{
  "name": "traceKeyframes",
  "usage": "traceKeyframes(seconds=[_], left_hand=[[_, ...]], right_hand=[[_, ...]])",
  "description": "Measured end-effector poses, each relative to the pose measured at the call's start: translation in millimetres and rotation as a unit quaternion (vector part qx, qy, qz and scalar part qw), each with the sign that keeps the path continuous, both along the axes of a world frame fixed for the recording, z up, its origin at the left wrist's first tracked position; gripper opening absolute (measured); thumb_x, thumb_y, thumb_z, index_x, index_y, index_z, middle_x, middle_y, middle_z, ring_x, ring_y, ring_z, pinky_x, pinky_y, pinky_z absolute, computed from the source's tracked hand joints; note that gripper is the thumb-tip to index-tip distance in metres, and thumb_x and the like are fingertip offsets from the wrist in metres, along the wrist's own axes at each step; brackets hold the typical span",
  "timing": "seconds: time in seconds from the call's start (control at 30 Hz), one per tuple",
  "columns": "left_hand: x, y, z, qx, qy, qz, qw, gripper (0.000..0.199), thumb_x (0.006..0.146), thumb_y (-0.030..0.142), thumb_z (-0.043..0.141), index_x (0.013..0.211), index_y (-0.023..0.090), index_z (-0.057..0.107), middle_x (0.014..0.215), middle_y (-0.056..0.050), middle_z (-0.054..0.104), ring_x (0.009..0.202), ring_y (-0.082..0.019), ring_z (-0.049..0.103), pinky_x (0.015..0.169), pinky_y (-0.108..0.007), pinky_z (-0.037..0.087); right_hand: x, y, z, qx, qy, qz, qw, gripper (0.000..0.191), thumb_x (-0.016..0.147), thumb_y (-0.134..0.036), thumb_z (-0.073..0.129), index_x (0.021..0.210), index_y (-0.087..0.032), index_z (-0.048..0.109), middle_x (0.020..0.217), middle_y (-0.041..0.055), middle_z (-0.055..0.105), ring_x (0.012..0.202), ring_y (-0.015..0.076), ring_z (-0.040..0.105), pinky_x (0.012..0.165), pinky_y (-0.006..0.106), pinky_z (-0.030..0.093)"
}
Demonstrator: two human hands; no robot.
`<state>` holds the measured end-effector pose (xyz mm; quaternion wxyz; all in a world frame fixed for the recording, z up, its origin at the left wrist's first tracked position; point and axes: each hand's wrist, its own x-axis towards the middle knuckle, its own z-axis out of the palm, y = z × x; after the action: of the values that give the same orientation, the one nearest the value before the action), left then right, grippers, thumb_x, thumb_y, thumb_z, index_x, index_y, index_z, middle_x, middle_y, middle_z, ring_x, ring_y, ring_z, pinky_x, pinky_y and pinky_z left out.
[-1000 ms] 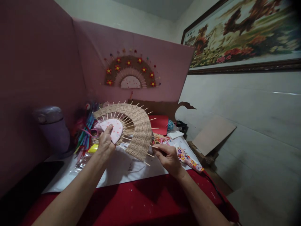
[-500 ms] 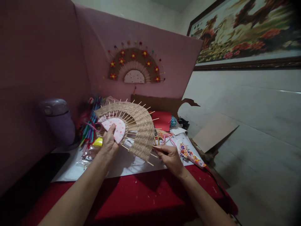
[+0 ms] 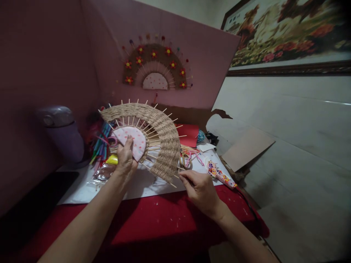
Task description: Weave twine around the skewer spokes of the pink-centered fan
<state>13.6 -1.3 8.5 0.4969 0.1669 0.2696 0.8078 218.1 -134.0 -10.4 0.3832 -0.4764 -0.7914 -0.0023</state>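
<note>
A half-round woven fan [image 3: 167,140] of tan twine on thin wooden sticks is held up over the table, tilted. My left hand [image 3: 126,155] grips its pink dotted half-circle base [image 3: 139,140], thumb on the front face and the other fingers hidden behind. At the fan's lower right edge my right hand [image 3: 201,188] is closed in a pinch, thumb and forefinger at the stick tips. It appears to hold a stick end [image 3: 177,176]; the fingertips partly cover it.
On the white sheet [image 3: 79,190] lie scissors [image 3: 186,160], coloured pipe cleaners [image 3: 102,146], red card [image 3: 189,135] and a flower-patterned tool [image 3: 223,177]. A purple bottle [image 3: 64,135] stands left. A finished flowered fan [image 3: 155,54] hangs on the pink panel [image 3: 203,69].
The fan's left end has risen and swung outward, showing more of its woven face. My right hand stays pinched near the lower right edge. The whole view has shifted slightly.
</note>
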Motion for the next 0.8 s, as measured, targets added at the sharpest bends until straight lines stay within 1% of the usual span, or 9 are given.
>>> traceKeyframes(seconds=[0.1, 0.2, 0.3, 0.37, 0.47, 0.6, 0.7, 0.8], left_hand=[[1.0, -2.3, -0.1, -0.011, 0.0, -0.009, 1.0, 0.014, 0.079, 0.012, 0.059, 0.091, 0.017, 0.062, 0.089, -0.004, 0.069, 0.079, -0.012, 0.066, 0.077, -0.028, 0.055], [0.8, -3.8, 0.4, -0.026, 0.009, -0.01, 1.0, 0.013, 0.079, 0.012, 0.059, 0.091, 0.018, 0.062, 0.091, -0.004, 0.068, 0.078, -0.013, 0.066, 0.074, -0.029, 0.056], [0.3, -4.6, 0.8, -0.043, 0.013, 0.002, 0.999, 0.013, 0.078, 0.011, 0.059, 0.089, 0.019, 0.061, 0.089, -0.003, 0.068, 0.079, -0.012, 0.065, 0.073, -0.026, 0.055], [0.2, -5.3, 1.0, -0.047, 0.013, 0.01, 0.999, 0.016, 0.075, 0.009, 0.06, 0.086, 0.019, 0.06, 0.085, -0.001, 0.068, 0.077, -0.011, 0.064, 0.072, -0.025, 0.055], [0.8, -6.1, 1.1, -0.05, 0.01, 0.004, 0.999, 0.021, 0.07, 0.004, 0.06, 0.085, 0.018, 0.06, 0.08, 0.0, 0.067, 0.071, -0.011, 0.064, 0.072, -0.026, 0.055], [2.3, -5.7, -0.2, -0.073, -0.007, -0.016, 0.997, 0.018, 0.068, 0.004, 0.061, 0.083, 0.014, 0.06, 0.077, -0.002, 0.067, 0.07, -0.012, 0.064, 0.074, -0.028, 0.055], [3.0, -4.7, -1.7, -0.069, -0.006, -0.03, 0.997, 0.02, 0.07, 0.006, 0.06, 0.088, 0.014, 0.061, 0.08, -0.003, 0.068, 0.073, -0.013, 0.065, 0.074, -0.028, 0.055], [2.6, -2.7, -2.9, -0.078, -0.011, -0.041, 0.996, 0.025, 0.072, 0.008, 0.059, 0.097, 0.015, 0.059, 0.084, -0.004, 0.069, 0.076, -0.014, 0.066, 0.073, -0.028, 0.055]], right_hand=[[-6.5, -3.2, 0.2, 0.029, -0.054, -0.007, 0.998, 0.016, 0.088, -0.017, 0.047, 0.089, -0.017, 0.063, 0.078, 0.0052, 0.068, 0.072, 0.0153, 0.063, 0.064, 0.024, 0.041], [-9.2, -5.9, -1.5, 0.061, -0.114, -0.032, 0.991, 0.018, 0.087, -0.015, 0.046, 0.091, -0.016, 0.063, 0.071, 0.0044, 0.064, 0.065, 0.0148, 0.06, 0.059, 0.025, 0.037], [-9.9, -8.3, -4.7, 0.098, -0.162, -0.051, 0.981, 0.019, 0.086, -0.014, 0.046, 0.095, -0.015, 0.063, 0.065, 0.0036, 0.06, 0.059, 0.0148, 0.055, 0.055, 0.027, 0.033], [-10.7, -9.5, -7.0, 0.116, -0.176, -0.057, 0.976, 0.02, 0.086, -0.014, 0.045, 0.097, -0.013, 0.063, 0.064, 0.0034, 0.059, 0.057, 0.0147, 0.054, 0.054, 0.027, 0.032], [-12.4, -11.3, -10.1, 0.133, -0.177, -0.06, 0.973, 0.023, 0.085, -0.012, 0.045, 0.101, -0.011, 0.061, 0.065, 0.004, 0.058, 0.058, 0.0149, 0.053, 0.054, 0.028, 0.032], [-13.1, -14.5, -13.1, 0.147, -0.162, -0.058, 0.974, 0.026, 0.085, -0.011, 0.044, 0.106, -0.009, 0.06, 0.067, 0.0051, 0.059, 0.06, 0.0158, 0.055, 0.054, 0.028, 0.034], [-11.7, -17.5, -14.3, 0.142, -0.127, -0.053, 0.98, 0.023, 0.086, -0.012, 0.044, 0.102, -0.012, 0.06, 0.067, 0.0046, 0.059, 0.061, 0.0155, 0.055, 0.055, 0.028, 0.037], [-9.1, -19.6, -15.0, 0.121, -0.081, -0.034, 0.989, 0.02, 0.085, -0.011, 0.045, 0.098, -0.013, 0.06, 0.071, 0.0055, 0.06, 0.064, 0.0156, 0.056, 0.058, 0.027, 0.04]])
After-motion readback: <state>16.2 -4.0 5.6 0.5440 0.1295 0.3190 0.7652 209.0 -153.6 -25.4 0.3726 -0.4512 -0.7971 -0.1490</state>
